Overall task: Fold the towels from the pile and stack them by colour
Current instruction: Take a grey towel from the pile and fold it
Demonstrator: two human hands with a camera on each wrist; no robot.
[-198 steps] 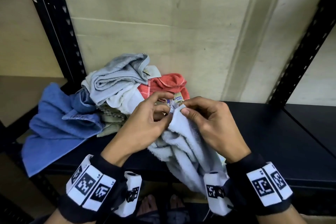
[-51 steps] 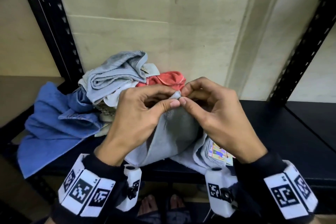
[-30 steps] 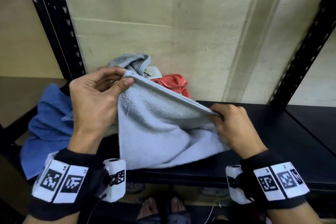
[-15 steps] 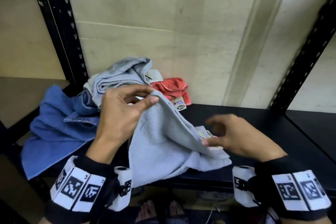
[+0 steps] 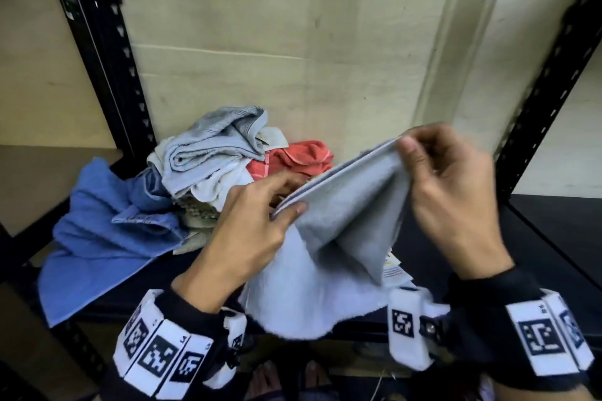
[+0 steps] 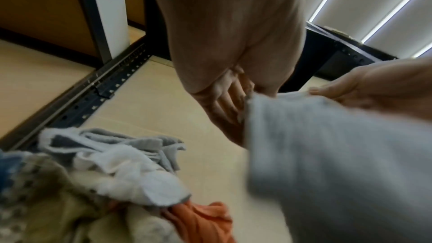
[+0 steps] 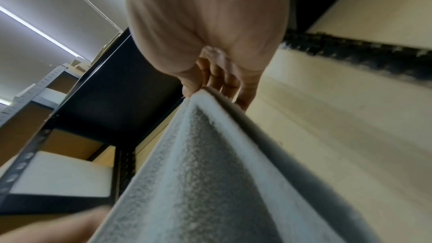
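At the centre of the head view, both hands hold up one grey towel above the front edge of the black shelf. The left hand pinches the lower left end of its doubled top edge between thumb and curled fingers; the right hand pinches the upper right end the same way, so each grip is closed on cloth. Two layers show along that edge, and the rest hangs down past the shelf front, with a paper label peeking out at its lower right. Behind, at centre left, sits the pile: a pale grey towel on top, a red towel to its right, a blue towel spilling to the lower left. No folded stack is visible.

Low in the left wrist view, the pile fills the lower left, while the grey towel blurs across the right half, its corner held at the fingertips.

Up the middle of the right wrist view, the towel's doubled edge rises to the thumb and fingers.

I judge the first fold of this towel to be under way. Next, the corners need matching, then the towel laid flat on the bare shelf at right for another fold.
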